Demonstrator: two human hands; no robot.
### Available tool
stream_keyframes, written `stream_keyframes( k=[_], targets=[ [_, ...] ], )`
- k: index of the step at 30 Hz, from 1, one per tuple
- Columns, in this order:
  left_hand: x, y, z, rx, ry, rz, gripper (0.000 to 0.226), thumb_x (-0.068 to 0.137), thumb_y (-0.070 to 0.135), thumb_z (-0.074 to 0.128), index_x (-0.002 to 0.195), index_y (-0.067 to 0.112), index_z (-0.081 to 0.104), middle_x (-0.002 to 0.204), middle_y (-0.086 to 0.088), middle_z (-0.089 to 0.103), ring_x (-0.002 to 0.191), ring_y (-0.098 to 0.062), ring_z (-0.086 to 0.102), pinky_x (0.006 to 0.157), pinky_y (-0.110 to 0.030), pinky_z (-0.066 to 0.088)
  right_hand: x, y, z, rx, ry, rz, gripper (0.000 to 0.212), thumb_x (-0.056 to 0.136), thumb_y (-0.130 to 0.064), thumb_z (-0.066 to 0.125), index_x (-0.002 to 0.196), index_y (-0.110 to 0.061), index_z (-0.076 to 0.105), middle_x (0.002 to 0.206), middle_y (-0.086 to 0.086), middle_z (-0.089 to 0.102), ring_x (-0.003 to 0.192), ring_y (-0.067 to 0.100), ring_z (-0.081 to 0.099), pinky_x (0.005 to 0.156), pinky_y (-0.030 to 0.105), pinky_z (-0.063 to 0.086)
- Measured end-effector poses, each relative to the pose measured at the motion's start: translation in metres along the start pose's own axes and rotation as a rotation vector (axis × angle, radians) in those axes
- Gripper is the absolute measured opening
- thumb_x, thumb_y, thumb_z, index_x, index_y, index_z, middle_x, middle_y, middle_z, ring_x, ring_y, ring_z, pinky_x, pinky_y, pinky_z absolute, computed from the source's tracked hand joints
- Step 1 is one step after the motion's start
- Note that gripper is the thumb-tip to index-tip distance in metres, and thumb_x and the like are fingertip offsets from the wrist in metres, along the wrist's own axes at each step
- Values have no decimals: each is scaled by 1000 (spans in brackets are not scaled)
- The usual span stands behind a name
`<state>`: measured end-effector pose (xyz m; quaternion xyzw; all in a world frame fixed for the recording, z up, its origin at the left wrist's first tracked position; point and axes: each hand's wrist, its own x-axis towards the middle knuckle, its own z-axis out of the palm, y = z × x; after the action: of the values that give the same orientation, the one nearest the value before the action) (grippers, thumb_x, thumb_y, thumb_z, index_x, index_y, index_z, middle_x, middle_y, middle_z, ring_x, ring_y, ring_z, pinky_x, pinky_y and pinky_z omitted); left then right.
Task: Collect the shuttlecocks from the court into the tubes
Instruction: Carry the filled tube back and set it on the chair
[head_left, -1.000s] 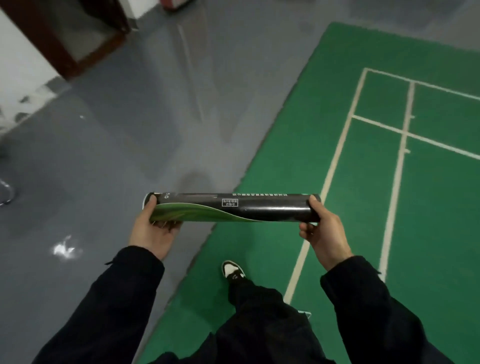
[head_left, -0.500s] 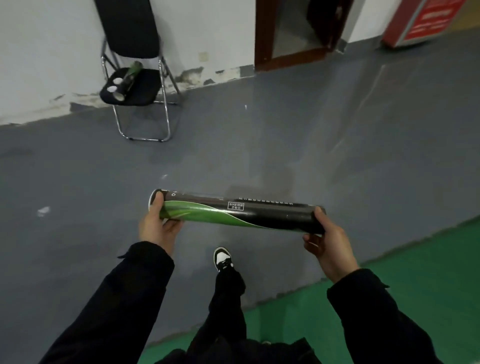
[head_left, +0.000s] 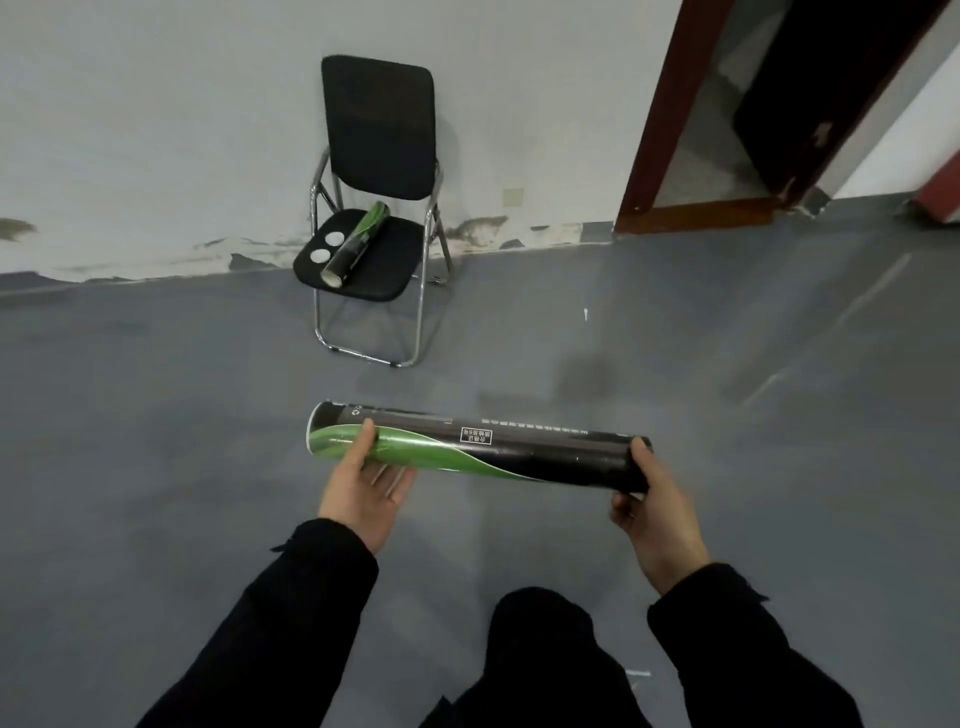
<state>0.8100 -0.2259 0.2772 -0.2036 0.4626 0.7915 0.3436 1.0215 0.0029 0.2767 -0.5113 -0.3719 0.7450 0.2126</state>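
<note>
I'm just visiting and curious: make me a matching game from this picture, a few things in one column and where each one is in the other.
Things:
1. tube with green swirl
2. second tube
3. two white caps
4. folding chair

Places:
A. against the wall
B. held level between left hand and right hand
C. lying along the seat
D. on the seat, left of the second tube

Pairs: 1-B, 2-C, 3-D, 4-A

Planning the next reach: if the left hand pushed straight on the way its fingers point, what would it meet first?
The left hand already cups the held tube. Past that, bare grey floor, probably short of the chair; depth is unclear.
</note>
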Motion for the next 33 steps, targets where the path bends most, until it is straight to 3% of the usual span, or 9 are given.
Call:
stream_keyframes(
  k=[5, 8, 11, 15, 21, 25, 29, 33],
  targets=[
    [116, 58, 40, 57, -65, -56, 68, 85, 36, 79, 146, 12, 59, 129, -11, 75, 127, -26, 67, 105, -43, 54, 109, -26, 123, -45, -115, 22, 29, 94, -46, 70, 106, -21, 74, 78, -1, 59, 51, 12, 51, 48, 26, 48],
    [187, 94, 62, 33, -50, -99, 76, 85, 34, 80, 152, 11, 52, 146, -15, 62, 133, -29, 61, 103, -45, 57, 171, -37, 210, -118, -257, 65, 35, 95, -46, 67, 110, -14, 71, 71, -1, 60, 51, 14, 53, 45, 28, 47],
    [240, 142, 81, -18, -45, -67, 72, 86, 38, 81, 147, 11, 56, 144, -15, 64, 127, -29, 67, 100, -47, 59, 209, -52, 304, -230, -416, 101, 40, 92, -47, 68, 107, -10, 70, 67, -2, 63, 52, 16, 56, 45, 28, 48],
    [299, 224, 94, -105, 39, 8, 68, 86, 37, 77, 144, 8, 58, 141, -17, 67, 128, -29, 65, 93, -46, 62, 248, -71, 424, -339, -558, 135, 48, 92, -48, 67, 114, -5, 72, 82, 2, 68, 56, 18, 58, 47, 27, 49],
    [407, 336, 73, -141, 124, 57, 57, 83, 33, 81, 131, 6, 65, 121, -14, 75, 125, -31, 67, 88, -47, 63, 318, -65, 583, -381, -594, 215, 44, 99, -41, 63, 121, -4, 68, 85, 5, 71, 55, 19, 62, 43, 26, 49],
    [489, 409, 52, -129, 127, 27, 52, 81, 33, 84, 125, 10, 68, 119, -13, 76, 121, -30, 69, 86, -45, 63, 355, -54, 672, -368, -598, 235, 44, 100, -45, 60, 125, -10, 69, 108, 17, 70, 64, 19, 65, 51, 27, 51],
    [565, 473, 34, -117, 155, 1, 45, 79, 35, 86, 115, 13, 72, 115, -11, 78, 115, -27, 73, 86, -46, 63, 391, -47, 744, -338, -508, 235, 35, 97, -47, 61, 109, -19, 79, 97, 3, 74, 68, 15, 67, 57, 28, 52],
    [623, 518, 26, -44, 202, -51, 37, 82, 37, 84, 111, 17, 72, 109, -7, 79, 112, -26, 74, 85, -45, 63, 422, -39, 794, -371, -399, 288, 31, 101, -41, 57, 102, -21, 80, 99, 3, 78, 67, 13, 66, 62, 29, 52]
  ],
)
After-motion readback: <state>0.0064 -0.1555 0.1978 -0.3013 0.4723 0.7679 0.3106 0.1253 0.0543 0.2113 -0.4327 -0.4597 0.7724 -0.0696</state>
